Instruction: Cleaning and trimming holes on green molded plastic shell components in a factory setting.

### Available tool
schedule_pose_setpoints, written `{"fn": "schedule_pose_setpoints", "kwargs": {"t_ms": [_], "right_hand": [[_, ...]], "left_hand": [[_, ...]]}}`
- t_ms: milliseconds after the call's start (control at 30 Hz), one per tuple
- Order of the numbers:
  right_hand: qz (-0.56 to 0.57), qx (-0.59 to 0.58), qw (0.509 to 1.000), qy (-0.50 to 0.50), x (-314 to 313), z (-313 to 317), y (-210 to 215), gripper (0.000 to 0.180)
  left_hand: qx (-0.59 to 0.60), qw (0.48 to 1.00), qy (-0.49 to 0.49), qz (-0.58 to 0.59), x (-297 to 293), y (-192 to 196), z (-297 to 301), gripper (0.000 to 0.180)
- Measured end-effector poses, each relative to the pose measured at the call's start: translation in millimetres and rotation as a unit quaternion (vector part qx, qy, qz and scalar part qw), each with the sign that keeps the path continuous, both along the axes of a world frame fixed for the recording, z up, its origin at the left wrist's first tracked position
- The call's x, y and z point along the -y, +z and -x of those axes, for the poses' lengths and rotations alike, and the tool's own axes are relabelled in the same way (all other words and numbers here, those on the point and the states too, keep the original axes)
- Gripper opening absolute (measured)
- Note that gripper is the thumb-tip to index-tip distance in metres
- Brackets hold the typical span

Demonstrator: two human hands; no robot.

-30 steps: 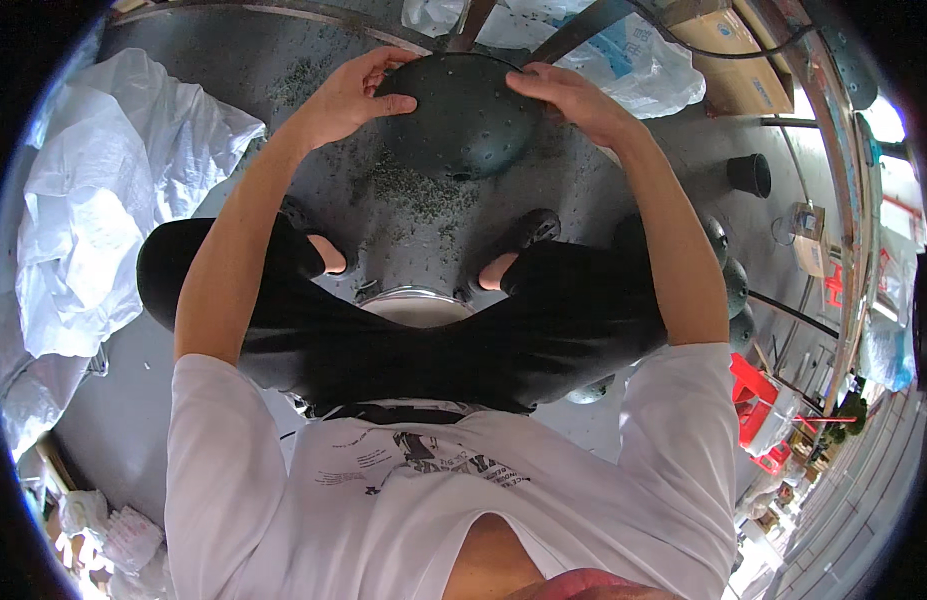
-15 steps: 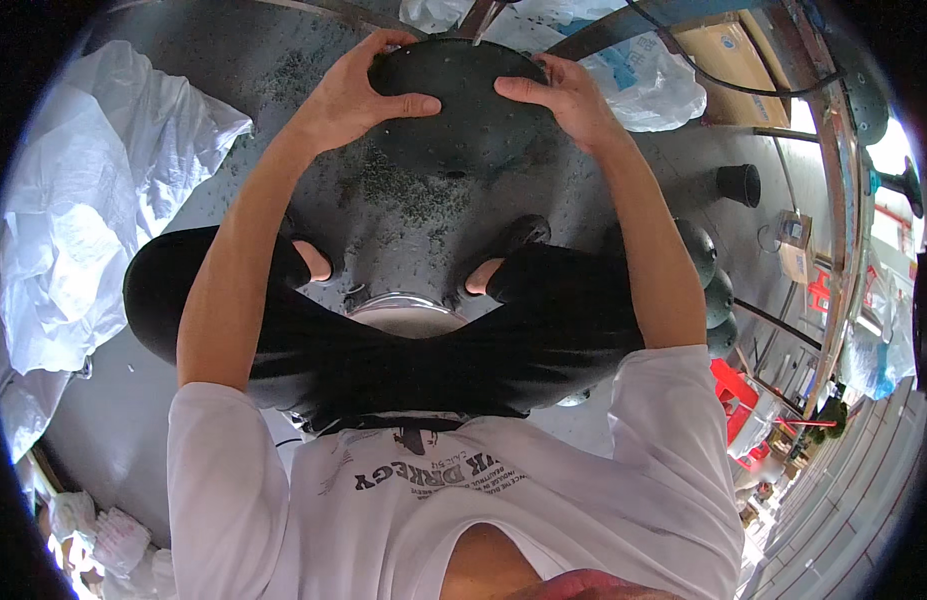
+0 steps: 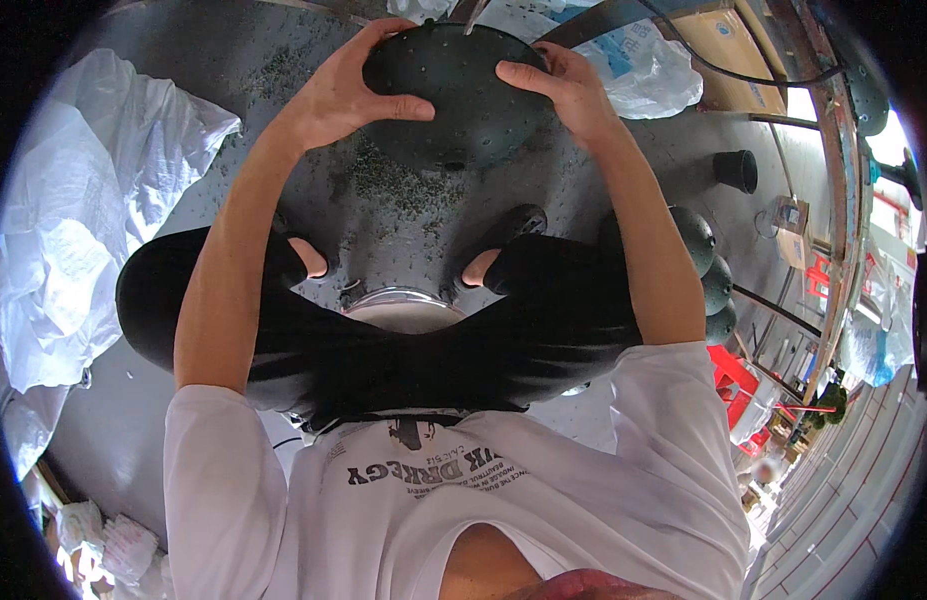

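Note:
Out in front of me I hold a dark green dome-shaped shell (image 3: 458, 100), its rounded surface dotted with small bumps or holes. My left hand (image 3: 345, 95) grips its left side, thumb lying across the face and fingers over the far rim. On the right side my right hand (image 3: 571, 88) clasps it the same way, its fingers mostly hidden behind the shell. A narrow metal piece (image 3: 470, 14) meets or overlaps the shell's far edge; whether it touches I cannot tell.
Dark specks (image 3: 408, 190) litter the grey floor beneath the shell. White plastic sheeting (image 3: 58, 220) lies at left. Similar green domes (image 3: 713, 270) are stacked by my right arm. A black pot (image 3: 735, 171), cardboard box (image 3: 728, 60) and wooden frame (image 3: 841, 190) stand at right.
The shell has shifted slightly away from me and appears tilted a little differently. Both hands have moved with it, keeping their hold.

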State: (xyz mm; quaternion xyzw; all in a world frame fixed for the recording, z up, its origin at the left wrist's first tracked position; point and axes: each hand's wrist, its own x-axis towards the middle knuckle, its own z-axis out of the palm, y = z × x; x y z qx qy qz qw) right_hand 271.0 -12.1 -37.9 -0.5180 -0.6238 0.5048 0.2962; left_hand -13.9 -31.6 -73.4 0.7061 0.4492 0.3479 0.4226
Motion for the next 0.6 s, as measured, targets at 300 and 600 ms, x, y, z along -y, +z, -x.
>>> {"fn": "schedule_pose_setpoints", "kwargs": {"t_ms": [300, 600], "right_hand": [[-0.021, -0.026, 0.999, 0.004, -0.1, -2.3, 2.6, 0.045], [-0.02, -0.013, 1.0, -0.001, -0.2, 1.5, 3.2, 0.046]], "left_hand": [[-0.055, 0.997, 0.042, -0.03, 5.2, 0.8, -5.9, 0.093], [0.001, 0.999, 0.027, 0.028, 6.6, 4.7, -1.0, 0.093]]}}
